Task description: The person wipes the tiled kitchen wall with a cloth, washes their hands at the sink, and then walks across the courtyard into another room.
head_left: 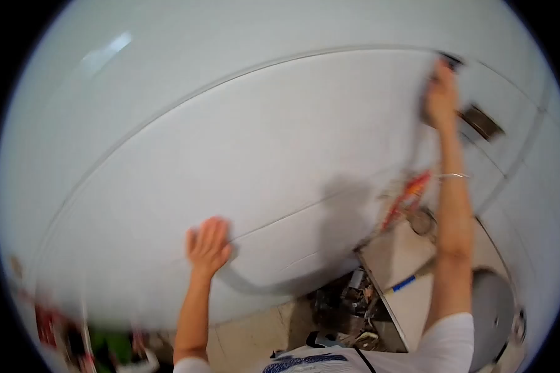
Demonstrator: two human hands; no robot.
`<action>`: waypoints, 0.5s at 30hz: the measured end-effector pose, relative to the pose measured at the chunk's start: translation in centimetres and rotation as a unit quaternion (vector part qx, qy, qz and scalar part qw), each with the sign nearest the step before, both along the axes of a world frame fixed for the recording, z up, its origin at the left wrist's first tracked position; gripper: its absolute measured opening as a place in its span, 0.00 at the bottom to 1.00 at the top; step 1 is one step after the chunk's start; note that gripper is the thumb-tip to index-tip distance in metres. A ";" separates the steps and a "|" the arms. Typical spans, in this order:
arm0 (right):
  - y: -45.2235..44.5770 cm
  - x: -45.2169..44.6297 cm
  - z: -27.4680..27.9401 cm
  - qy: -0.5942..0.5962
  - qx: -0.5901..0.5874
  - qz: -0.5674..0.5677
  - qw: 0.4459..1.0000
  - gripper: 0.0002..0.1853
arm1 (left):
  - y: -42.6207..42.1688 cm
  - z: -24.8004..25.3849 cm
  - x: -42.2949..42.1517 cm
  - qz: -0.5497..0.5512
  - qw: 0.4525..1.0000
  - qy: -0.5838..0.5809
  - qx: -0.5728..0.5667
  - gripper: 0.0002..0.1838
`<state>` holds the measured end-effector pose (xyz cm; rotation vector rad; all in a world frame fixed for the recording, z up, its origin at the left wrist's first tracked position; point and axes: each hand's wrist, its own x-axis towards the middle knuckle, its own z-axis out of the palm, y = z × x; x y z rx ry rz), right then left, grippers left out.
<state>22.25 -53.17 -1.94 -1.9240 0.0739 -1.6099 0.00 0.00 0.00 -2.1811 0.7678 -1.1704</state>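
We should press the white surface (280, 137) evenly: left hand (209, 245), fingers spread; right hand (442, 96), grip too blurred to tell.

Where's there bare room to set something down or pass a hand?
On the table, the patch between the red packet and the blue handle looks bare. The white surface between the left hand and right hand is open for passing. Crowded spots: the grey disc's side and the clutter left of the table.

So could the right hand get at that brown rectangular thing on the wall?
Probably yes: the right hand is raised close beside the brown thing, with no visible obstacle between them, though depth is hard to judge.
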 end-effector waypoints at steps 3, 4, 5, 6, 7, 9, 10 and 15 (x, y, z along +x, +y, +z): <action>-7.9 -0.2 -4.8 -0.038 0.071 0.164 0.983 0.25 | -7.9 -2.3 -5.4 0.095 0.995 0.043 -0.009 0.29; -6.0 -6.3 -6.2 0.034 -0.050 0.116 0.991 0.24 | -6.9 -3.8 -8.1 0.088 0.978 0.174 -0.079 0.35; -0.7 -12.0 -3.8 0.086 -0.153 0.064 0.982 0.23 | -5.2 -4.9 -10.8 0.071 0.953 0.261 -0.140 0.36; 0.0 -9.0 -1.2 0.001 -0.212 0.054 0.976 0.23 | -7.5 -7.3 -5.0 0.031 0.962 0.212 -0.169 0.35; 0.1 -7.4 -0.8 -0.038 -0.262 0.040 0.964 0.23 | -10.0 -9.5 -1.3 -0.007 0.954 0.214 -0.209 0.35; 7.8 -9.0 0.2 -0.106 -0.353 0.086 0.926 0.22 | -8.6 -14.0 -5.6 -0.008 0.944 0.153 -0.292 0.34; 10.5 -11.1 -0.4 -0.097 -0.397 0.065 0.910 0.22 | -7.4 -14.6 -7.1 -0.027 0.924 0.189 -0.330 0.34; 23.0 -14.8 0.4 -0.091 -0.543 0.204 0.809 0.13 | -4.4 -19.6 -9.7 0.001 0.877 0.220 -0.427 0.33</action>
